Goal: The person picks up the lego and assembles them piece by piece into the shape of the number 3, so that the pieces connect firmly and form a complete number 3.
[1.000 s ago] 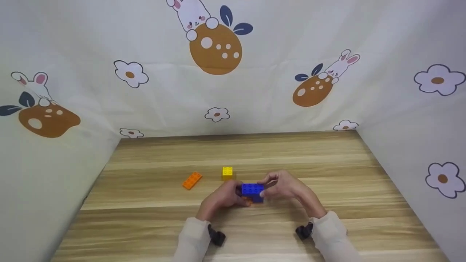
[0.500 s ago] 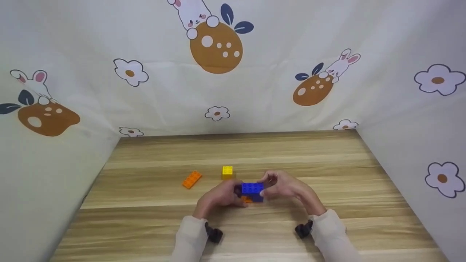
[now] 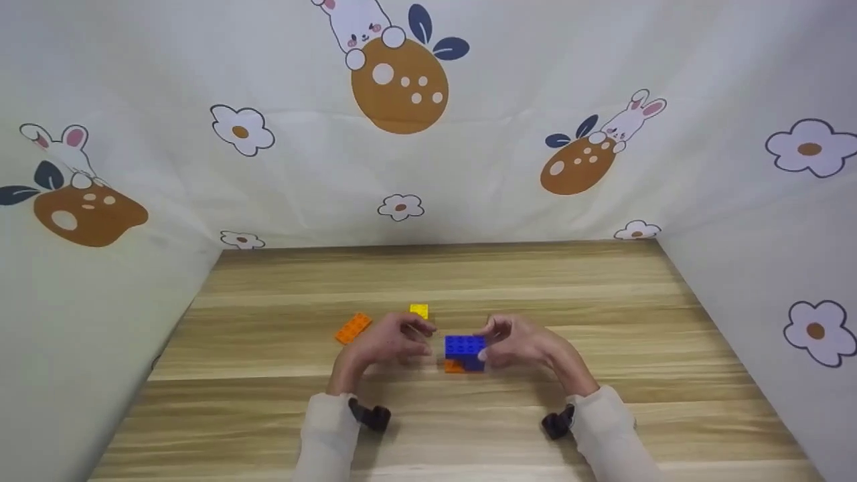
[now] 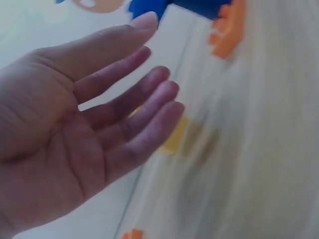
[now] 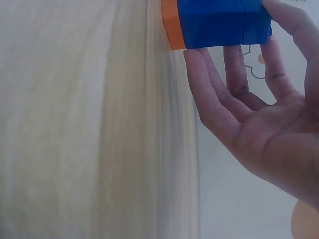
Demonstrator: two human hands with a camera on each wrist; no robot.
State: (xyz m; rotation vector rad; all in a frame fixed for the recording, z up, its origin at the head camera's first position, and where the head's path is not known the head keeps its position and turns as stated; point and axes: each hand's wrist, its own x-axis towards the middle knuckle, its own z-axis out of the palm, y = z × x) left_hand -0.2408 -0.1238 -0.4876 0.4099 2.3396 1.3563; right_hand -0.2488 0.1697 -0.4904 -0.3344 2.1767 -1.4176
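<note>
A small stack stands on the wooden table in the head view: a blue building block (image 3: 464, 345) with studs on top, more blue beneath its right part, and an orange building block (image 3: 453, 367) at the bottom. My right hand (image 3: 525, 340) holds the stack's right side; in the right wrist view the thumb is at the upper blue edge and the fingertips touch the opposite face. To the left of the stack, my left hand (image 3: 385, 341) is apart from it, fingers loosely bent and holding nothing. The left wrist view shows its bare palm (image 4: 75, 144).
Behind the left hand's fingers sits a yellow building block (image 3: 420, 310), partly hidden. A flat orange building block (image 3: 350, 331) lies to its left, close to the back of that hand. Patterned curtain walls (image 3: 308, 174) enclose the table (image 3: 535, 281) at the back and sides.
My left hand has let go of the stack and moved left, now covering part of the yellow block. The right hand and the stack have stayed in place.
</note>
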